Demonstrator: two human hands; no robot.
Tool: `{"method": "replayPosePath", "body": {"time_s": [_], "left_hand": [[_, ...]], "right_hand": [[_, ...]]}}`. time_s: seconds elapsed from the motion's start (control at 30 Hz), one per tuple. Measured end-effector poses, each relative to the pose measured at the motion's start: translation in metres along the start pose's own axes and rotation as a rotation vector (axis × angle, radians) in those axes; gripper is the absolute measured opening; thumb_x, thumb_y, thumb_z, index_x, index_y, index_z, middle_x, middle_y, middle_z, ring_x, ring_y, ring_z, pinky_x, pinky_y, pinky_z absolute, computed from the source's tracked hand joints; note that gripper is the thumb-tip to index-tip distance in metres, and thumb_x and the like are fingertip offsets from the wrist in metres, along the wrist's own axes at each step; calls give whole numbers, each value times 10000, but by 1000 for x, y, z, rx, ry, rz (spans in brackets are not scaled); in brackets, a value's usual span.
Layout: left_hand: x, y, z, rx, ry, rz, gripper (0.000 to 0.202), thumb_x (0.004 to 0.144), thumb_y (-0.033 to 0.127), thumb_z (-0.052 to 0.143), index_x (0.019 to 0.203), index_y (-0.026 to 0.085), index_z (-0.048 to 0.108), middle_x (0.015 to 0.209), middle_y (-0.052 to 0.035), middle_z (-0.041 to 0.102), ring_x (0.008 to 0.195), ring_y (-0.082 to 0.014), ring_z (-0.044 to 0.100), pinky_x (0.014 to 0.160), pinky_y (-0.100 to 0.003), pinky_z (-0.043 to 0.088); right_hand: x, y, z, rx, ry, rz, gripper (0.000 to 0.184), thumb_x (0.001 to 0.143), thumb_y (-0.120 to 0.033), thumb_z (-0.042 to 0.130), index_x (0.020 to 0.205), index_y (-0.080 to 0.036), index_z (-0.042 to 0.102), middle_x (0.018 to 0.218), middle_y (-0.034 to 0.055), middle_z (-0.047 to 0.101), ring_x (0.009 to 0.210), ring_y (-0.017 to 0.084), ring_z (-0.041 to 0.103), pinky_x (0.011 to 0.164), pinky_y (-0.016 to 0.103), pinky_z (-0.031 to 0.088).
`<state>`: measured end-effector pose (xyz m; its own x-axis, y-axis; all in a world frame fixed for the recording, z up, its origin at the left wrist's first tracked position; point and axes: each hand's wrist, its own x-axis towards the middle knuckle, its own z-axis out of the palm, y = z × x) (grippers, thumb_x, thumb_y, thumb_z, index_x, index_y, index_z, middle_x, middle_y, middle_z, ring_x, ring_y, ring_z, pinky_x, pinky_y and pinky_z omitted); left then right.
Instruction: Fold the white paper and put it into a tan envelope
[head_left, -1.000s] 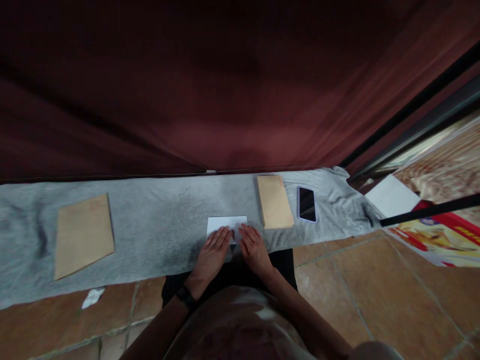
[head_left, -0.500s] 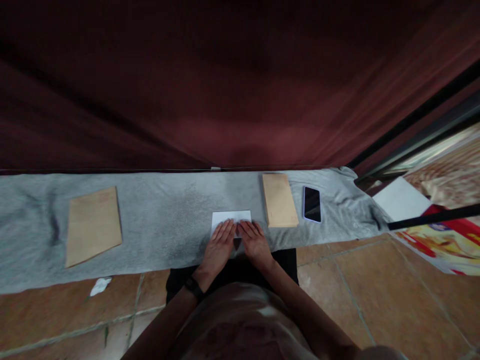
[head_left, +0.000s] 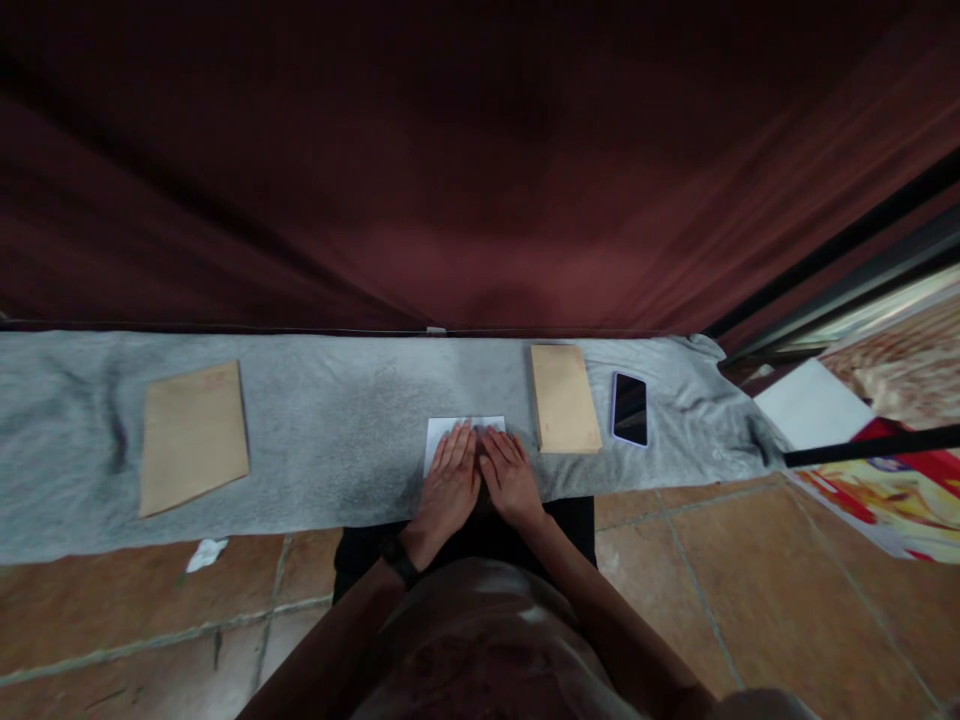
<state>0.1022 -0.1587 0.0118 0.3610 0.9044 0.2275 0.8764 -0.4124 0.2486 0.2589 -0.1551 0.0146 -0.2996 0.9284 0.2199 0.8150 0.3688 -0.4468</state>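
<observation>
A small white sheet of paper (head_left: 437, 432) lies at the front edge of the grey cloth, largely covered by my hands. My left hand (head_left: 451, 478) rests flat on its left part, fingers stretched forward; a dark band circles that wrist. On the right part lies my right hand (head_left: 511, 476), flat too, its fingers angled inward toward the left hand. To the right is a stack of brown envelopes (head_left: 566, 400). Farther left, another brown envelope or small pile (head_left: 195, 438) lies slightly askew.
The grey cloth (head_left: 330, 420) covers a long narrow surface before a dark red curtain (head_left: 480, 260). A phone (head_left: 630, 409) lies right of the envelope stack. White scrap (head_left: 206, 554) is on the tiled floor. A colourful printed package (head_left: 892, 495) and dark bars stand at the right.
Both hands stay on the white paper; my fingers have slid slightly forward and now lie flatter over it. The whole view has shifted a little.
</observation>
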Motion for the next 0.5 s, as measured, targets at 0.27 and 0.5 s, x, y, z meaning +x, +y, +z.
{"method": "replayPosePath", "body": {"time_s": [0.27,0.5], "left_hand": [[13,-2,20,88,-83,-29,685,968,144,350,1639,80,230,1691,-188,285,1594,-269,198,1293,-504,247],[10,0,7,111,-93,-65,631,989,154,315,1609,35,295,1688,-196,282,1589,-274,216,1297,-501,224]], "right_hand": [[15,-2,11,-135,-76,43,535,1118,-390,309,1597,-168,393,1635,94,423,1542,232,353,1276,471,235],[10,6,17,-196,-29,26,529,1113,-364,313,1587,-154,412,1645,101,403,1538,255,356,1261,477,248]]}}
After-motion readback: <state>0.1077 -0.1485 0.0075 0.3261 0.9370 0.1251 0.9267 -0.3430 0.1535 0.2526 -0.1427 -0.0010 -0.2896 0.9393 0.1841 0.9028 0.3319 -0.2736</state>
